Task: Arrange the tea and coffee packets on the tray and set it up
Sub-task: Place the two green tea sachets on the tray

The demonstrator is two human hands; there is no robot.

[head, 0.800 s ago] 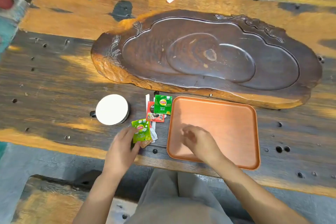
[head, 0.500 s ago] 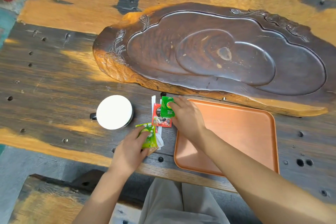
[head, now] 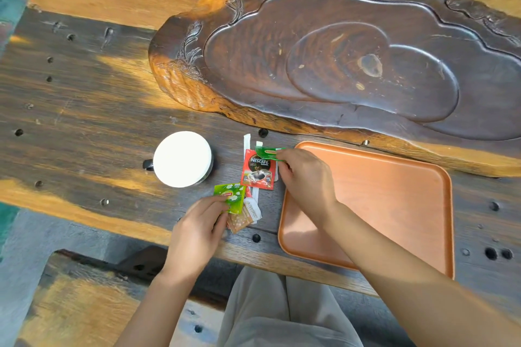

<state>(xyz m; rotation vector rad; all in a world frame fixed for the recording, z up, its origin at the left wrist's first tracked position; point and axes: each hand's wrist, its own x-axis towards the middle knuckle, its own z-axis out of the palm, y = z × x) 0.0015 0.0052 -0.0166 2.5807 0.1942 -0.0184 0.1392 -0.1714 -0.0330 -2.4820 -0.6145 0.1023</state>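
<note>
An orange tray [head: 394,200] lies on the wooden table near the front edge, with nothing on it. Just left of it is a small heap of packets. My right hand [head: 304,177] pinches a dark green tea packet [head: 266,153] lifted off the red Nescafe coffee packet [head: 258,169], which lies flat. My left hand [head: 197,231] grips a light green Lipton tea packet [head: 229,196] by its lower edge. Under it lie a brown sugar sachet [head: 239,223] and white stick packets [head: 247,141].
A white-lidded cup [head: 182,158] with a dark handle stands left of the packets. A large carved dark wooden tea board [head: 180,70] fills the table behind the tray. The table edge runs just below my hands, with my lap beneath it.
My right hand left the tray, reached left to the heap and raised the dark green tea packet off the red coffee packet. My left hand kept hold of the light green packet.
</note>
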